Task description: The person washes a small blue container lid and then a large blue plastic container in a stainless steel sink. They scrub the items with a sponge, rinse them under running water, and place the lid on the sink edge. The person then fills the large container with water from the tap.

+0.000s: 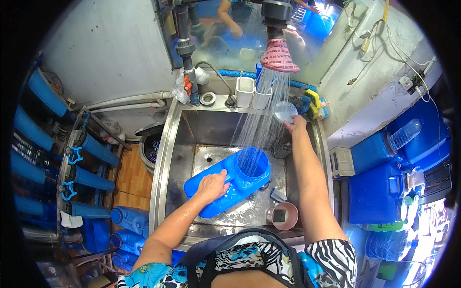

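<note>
My left hand (pixel 213 184) grips the handle of a blue plastic jug (pixel 225 207), which lies tilted in a stainless steel sink (pixel 169 158). Water sprays from a spout wrapped in pink printed plastic (pixel 278 57) and runs into the jug's wide open mouth. Out at the back right of the sink, my right hand (pixel 296 124) holds a translucent round plastic dish or lid (pixel 285 112) by its edge, at the side of the spray. A pink cup (pixel 288 216) with a dark rectangular patch inside sits in the sink's front right corner, near a small grey brush-like object (pixel 278 195).
White containers (pixel 245 92) and yellow sponges (pixel 312 104) stand along the sink's back ledge, near an orange-handled valve (pixel 187 85). Blue filter housings (pixel 94 178) and blue jugs (pixel 129 220) are at left. More blue containers (pixel 374 194) stand at right. A mirror-like panel is behind.
</note>
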The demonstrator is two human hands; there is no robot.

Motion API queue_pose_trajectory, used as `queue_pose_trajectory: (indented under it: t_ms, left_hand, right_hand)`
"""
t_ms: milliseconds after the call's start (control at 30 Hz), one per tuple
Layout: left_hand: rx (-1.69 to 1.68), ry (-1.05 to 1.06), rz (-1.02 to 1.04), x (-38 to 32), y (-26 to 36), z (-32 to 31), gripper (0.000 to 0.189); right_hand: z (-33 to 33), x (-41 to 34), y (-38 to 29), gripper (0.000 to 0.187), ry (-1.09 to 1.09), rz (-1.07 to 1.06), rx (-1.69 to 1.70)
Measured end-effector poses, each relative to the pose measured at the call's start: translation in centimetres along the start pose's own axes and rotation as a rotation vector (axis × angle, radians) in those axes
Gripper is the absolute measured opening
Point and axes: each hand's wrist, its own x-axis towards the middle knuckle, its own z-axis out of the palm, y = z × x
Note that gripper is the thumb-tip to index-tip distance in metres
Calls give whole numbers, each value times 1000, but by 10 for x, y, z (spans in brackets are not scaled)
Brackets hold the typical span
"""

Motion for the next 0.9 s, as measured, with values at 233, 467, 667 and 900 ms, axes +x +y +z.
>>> queue_pose_trajectory:
  t_ms: [233, 467, 667, 900]
  left_hand:
    - [17, 33, -2, 14, 8, 4, 30]
    - [53, 8, 45, 28, 5, 0, 31]
    - [41, -59, 9, 25, 7, -1, 33]
    - [24, -112, -22, 3, 1, -15, 35]
  right_hand:
    - [14, -42, 17, 57, 201, -193, -211]
    - [22, -160, 106, 36, -81, -1095, -1178]
    - [28, -113, 64, 37, -430, -896, -1187]
    - [9, -155, 86, 38, -1410, -787, -1281]
